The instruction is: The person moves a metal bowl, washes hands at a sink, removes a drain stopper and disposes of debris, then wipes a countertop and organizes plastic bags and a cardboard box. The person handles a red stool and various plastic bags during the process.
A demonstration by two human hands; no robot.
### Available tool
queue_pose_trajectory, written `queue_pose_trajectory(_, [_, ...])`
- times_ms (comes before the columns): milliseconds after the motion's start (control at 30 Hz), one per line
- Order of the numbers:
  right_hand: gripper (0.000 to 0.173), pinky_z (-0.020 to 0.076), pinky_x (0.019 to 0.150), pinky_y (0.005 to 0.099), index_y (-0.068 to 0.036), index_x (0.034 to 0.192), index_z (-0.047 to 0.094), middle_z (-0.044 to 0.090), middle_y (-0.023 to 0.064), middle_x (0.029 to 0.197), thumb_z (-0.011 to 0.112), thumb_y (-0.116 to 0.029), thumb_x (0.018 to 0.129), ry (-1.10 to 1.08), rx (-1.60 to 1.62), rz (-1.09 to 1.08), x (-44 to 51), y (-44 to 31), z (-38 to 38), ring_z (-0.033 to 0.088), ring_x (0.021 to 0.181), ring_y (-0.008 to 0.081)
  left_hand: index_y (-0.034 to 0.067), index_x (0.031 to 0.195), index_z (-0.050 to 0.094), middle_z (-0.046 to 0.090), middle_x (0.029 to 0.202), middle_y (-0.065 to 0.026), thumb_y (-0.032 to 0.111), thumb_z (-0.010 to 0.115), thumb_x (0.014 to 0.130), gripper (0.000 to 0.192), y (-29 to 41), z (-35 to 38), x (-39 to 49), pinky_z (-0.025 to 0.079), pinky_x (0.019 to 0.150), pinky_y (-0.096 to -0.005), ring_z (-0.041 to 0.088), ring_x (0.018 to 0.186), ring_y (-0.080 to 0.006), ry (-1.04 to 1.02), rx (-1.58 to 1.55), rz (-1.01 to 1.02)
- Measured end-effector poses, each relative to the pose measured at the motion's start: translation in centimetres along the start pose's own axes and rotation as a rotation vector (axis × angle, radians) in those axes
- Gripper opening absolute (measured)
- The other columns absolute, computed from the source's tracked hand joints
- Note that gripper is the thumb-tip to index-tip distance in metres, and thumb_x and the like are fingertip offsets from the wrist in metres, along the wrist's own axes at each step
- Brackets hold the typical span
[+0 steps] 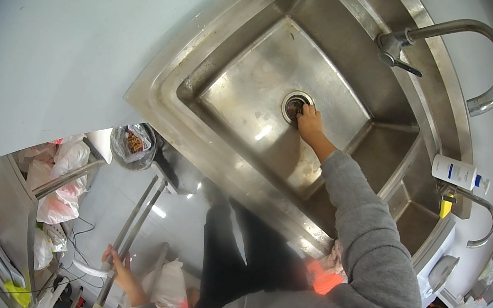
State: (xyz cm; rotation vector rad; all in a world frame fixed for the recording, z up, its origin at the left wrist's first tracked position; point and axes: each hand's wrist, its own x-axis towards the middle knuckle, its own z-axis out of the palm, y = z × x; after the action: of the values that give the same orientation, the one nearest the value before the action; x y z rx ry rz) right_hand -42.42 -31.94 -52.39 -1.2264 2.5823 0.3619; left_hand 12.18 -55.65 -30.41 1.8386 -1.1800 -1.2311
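Observation:
My right hand (pixel 310 123) reaches down into a stainless steel sink basin (pixel 257 74). Its fingertips dip into the round drain opening (pixel 297 105), where something dark shows. What the fingertips grip there is hidden. Off to the left, away from the sink, my left hand (pixel 123 272) is closed around a metal tube (pixel 131 237), one of two running side by side. A curved white strip (pixel 91 269) lies close to those fingers.
Right of the basin rises a curved faucet (pixel 492 44) with a lever. A white pump bottle (pixel 454 170) lies beside a second faucet (pixel 483 207). A lined waste bin (pixel 134 148) stands below the sink's left corner, near plastic bags (pixel 66 172) on a shelf. Cables (pixel 77 248) hang at the left.

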Motion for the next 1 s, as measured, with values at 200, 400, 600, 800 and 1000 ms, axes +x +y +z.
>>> queue_pose_trajectory(200, [0.018,0.0392,0.08,0.038,-0.011,0.087,0.066,0.049,0.0073,0.101,0.051,-0.016,0.08,0.03,-0.009,-0.061,0.0,0.7,-0.5,0.045,0.102,0.0235,0.013,0.108,0.05,0.049,0.118,-0.0053,0.021,0.057,0.087,0.024,-3.3,-3.0,1.9,0.048,0.082,-0.0344,0.047,0.106,-0.0173,0.077,0.007,-0.037])
queue_pose_trajectory(400, [0.014,0.0395,0.074,0.0378,-0.011,0.08,0.065,0.049,0.006,0.096,0.051,-0.015,0.078,0.19,0.022,-0.193,-0.1,1.6,-1.6,0.047,0.097,0.0222,0.011,0.108,0.05,0.049,0.109,-0.0042,0.024,0.061,0.085,0.029,-7.5,-7.3,4.0,0.046,0.082,-0.0359,0.048,0.105,-0.018,0.244,-0.087,-0.138])
queue_pose_trajectory(600, [0.01,0.04,0.072,0.038,-0.01,0.078,0.064,0.049,0.0055,0.087,0.056,-0.016,0.075,0.239,0.12,-0.192,0.1,2.3,-2.9,0.048,0.091,0.024,0.01,0.108,0.049,0.047,0.109,-0.0044,0.026,0.06,0.085,0.03,-11.2,-10.2,4.8,0.045,0.084,-0.037,0.046,0.104,-0.0177,0.276,-0.105,-0.145])
queue_pose_trajectory(800, [0.012,0.0406,0.074,0.0369,-0.012,0.078,0.065,0.05,0.004,0.091,0.054,-0.014,0.074,0.162,0.077,-0.211,0.6,2.4,-3.4,0.048,0.094,0.0213,0.012,0.109,0.049,0.046,0.112,-0.0021,0.026,0.058,0.087,0.027,-12.4,-12.1,4.0,0.042,0.088,-0.0367,0.043,0.108,-0.0158,0.215,-0.136,-0.181])
queue_pose_trajectory(1000, [0.01,0.0403,0.073,0.0366,-0.014,0.079,0.065,0.05,0.0041,0.089,0.057,-0.016,0.074,0.182,-0.028,-0.218,0.6,2.2,-3.1,0.048,0.092,0.0211,0.015,0.105,0.052,0.052,0.107,0.0004,0.027,0.062,0.085,0.026,-12.9,-12.4,3.2,0.044,0.088,-0.0343,0.049,0.102,-0.0131,0.241,-0.1,-0.164])
